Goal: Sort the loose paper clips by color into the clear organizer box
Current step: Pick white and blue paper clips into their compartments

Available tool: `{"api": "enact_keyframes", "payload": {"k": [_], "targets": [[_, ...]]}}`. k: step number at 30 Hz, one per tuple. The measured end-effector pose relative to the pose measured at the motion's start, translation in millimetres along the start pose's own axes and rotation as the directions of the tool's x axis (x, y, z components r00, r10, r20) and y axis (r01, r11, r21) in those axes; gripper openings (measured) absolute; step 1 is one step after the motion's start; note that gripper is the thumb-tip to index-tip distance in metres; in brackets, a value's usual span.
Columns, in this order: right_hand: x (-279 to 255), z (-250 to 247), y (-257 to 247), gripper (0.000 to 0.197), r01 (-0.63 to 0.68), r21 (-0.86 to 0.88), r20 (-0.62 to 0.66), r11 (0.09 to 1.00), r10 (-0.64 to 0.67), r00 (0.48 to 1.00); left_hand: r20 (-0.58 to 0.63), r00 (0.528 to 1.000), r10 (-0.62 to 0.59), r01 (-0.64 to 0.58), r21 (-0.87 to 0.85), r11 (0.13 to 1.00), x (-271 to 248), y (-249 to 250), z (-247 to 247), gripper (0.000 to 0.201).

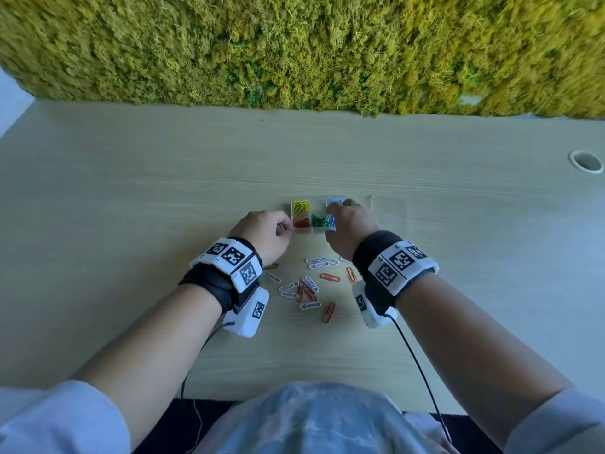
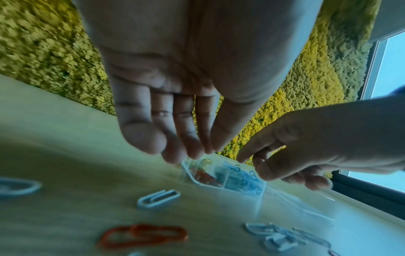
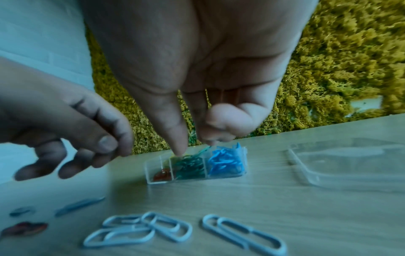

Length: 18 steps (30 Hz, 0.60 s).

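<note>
The clear organizer box (image 1: 317, 206) sits mid-table with yellow, red, green and blue clips in separate compartments. My right hand (image 1: 337, 208) hovers over its right side. In the right wrist view its thumb and fingertips (image 3: 195, 147) dip into the green compartment, and a green paper clip (image 3: 205, 149) rises between them. My left hand (image 1: 284, 229) is beside the box's left edge by the red compartment, its fingers (image 2: 188, 154) loosely bunched with nothing visible in them. Loose white clips (image 1: 311, 283) and orange clips (image 1: 330, 277) lie on the table between my wrists.
The box's clear lid (image 1: 389, 213) lies flat just right of the box. A moss wall (image 1: 294, 50) runs along the table's far edge. A round cable hole (image 1: 586, 161) is at the far right. Wrist cables hang off the near edge.
</note>
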State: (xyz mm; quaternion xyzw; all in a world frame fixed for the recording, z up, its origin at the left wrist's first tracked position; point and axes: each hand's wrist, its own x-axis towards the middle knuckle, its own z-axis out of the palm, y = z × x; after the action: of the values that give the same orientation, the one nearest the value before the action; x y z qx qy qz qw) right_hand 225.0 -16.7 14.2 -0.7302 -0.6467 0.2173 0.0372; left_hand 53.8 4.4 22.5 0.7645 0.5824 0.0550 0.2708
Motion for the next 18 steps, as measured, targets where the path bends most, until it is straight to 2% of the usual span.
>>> {"api": "enact_keyframes", "payload": {"k": [4, 9, 13, 15, 18], "targets": [[2.6, 5.0, -5.9, 0.042, 0.007, -0.071, 0.058, 0.997, -0.003, 0.998, 0.038, 0.999, -0.008, 0.005, 0.061, 0.998, -14.6, -15.4, 4.3, 0.012], [-1.8, 1.2, -4.9, 0.041, 0.010, -0.028, 0.030, 1.000, -0.009, 1.000, -0.024, 1.000, 0.009, -0.006, 0.133, 0.991, -25.1, -23.2, 6.8, 0.014], [-4.3, -1.5, -2.6, 0.043, 0.016, -0.109, 0.093, 0.994, -0.006, 0.996, 0.001, 1.000, 0.001, -0.002, 0.222, 0.975, -23.6, -30.1, 6.8, 0.028], [-4.7, -1.4, -1.5, 0.047, 0.017, -0.079, 0.085, 0.997, -0.010, 0.996, 0.016, 1.000, -0.007, 0.004, 0.229, 0.973, -21.7, -35.1, 6.4, 0.031], [-6.7, 1.5, -3.2, 0.048, 0.052, -0.003, 0.021, 0.999, -0.052, 0.998, 0.015, 1.000, -0.002, -0.002, 0.244, 0.970, -18.6, -38.4, 2.3, 0.025]]}}
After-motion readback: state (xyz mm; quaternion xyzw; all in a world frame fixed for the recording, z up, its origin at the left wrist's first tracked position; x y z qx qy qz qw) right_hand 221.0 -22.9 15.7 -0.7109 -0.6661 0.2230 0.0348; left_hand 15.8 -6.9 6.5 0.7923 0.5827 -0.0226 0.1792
